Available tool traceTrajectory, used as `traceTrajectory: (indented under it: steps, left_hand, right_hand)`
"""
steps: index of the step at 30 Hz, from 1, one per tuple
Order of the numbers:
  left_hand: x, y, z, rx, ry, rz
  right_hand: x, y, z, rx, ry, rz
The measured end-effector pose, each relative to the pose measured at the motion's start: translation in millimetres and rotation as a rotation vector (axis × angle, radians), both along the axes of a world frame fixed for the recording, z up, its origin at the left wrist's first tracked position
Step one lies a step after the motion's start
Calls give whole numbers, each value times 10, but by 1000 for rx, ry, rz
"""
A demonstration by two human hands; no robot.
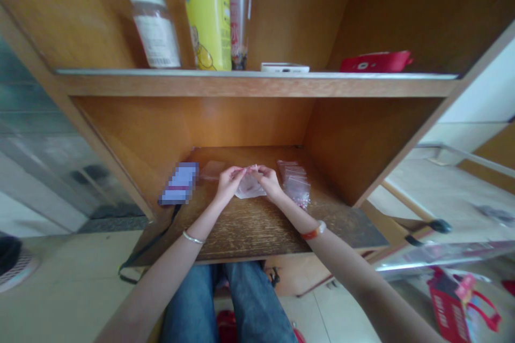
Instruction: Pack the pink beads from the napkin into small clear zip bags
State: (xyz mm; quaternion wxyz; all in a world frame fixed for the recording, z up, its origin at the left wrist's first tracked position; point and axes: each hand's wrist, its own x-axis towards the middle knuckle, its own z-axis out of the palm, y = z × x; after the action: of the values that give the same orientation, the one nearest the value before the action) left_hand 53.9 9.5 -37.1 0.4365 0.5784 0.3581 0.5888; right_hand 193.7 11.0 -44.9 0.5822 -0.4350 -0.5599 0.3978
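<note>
A small clear plastic bag [248, 186] hangs between my two hands, just above the worn wooden desk top. My left hand [231, 181] pinches its upper left edge, and my right hand [267, 180] pinches the upper right edge. The fingertips of both hands come close together at the top of the bag. Whether anything lies inside the bag is too blurred to tell. To the right of my right hand lies an overlapping row of similar clear bags [295, 178]. Another flat clear bag or sheet [212, 170] rests to the left, behind my left hand.
A phone [179, 183] with a blurred-out screen stands at the desk's left, a black strap [161, 236] trailing from it. The shelf above holds a white-capped bottle [156, 29], a yellow bottle [207, 16], a clear cup [240, 10], a white box [285, 68] and a red case [376, 62].
</note>
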Motion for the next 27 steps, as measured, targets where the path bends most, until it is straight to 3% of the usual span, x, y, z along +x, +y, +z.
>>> traceTrajectory:
  steps: [15,27]
  left_hand:
    - [18,-2,-9,12,53,10]
    - [21,-43,35,-17,7,7]
  right_hand:
    - [17,16,-2,92,-73,-32]
    - [6,0,70,49,22,-85]
